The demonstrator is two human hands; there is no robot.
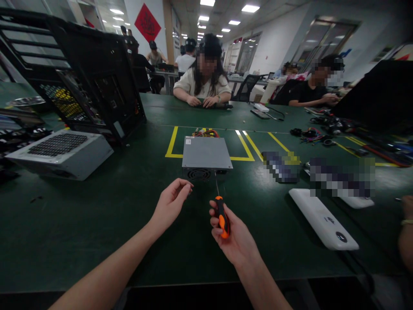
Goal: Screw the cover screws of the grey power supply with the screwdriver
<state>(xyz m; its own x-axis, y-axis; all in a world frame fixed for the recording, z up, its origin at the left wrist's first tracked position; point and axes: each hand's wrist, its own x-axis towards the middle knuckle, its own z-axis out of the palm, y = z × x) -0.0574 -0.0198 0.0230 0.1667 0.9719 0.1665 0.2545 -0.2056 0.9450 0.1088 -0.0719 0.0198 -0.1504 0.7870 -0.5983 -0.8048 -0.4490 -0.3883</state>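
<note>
A grey computer power supply [207, 153] lies on the green table in front of me, its round fan grille and socket facing me. Coloured cables [206, 133] come out behind it. My right hand [237, 237] is wrapped round the orange and black handle of a screwdriver [222, 217]. The screwdriver's shaft points away from me, its tip near the socket side of the power supply; whether it touches I cannot tell. Just short of the fan grille, my left hand [172, 200] has its thumb and fingertips pinched together. Anything between them is too small to name.
On the left stand a black computer case [119, 90] and a second power supply [75, 157]. White power banks [325, 219] and a phone [280, 167] lie to the right. Yellow tape [172, 142] marks the table. A person [206, 82] sits opposite; another hand [407, 211] shows at right.
</note>
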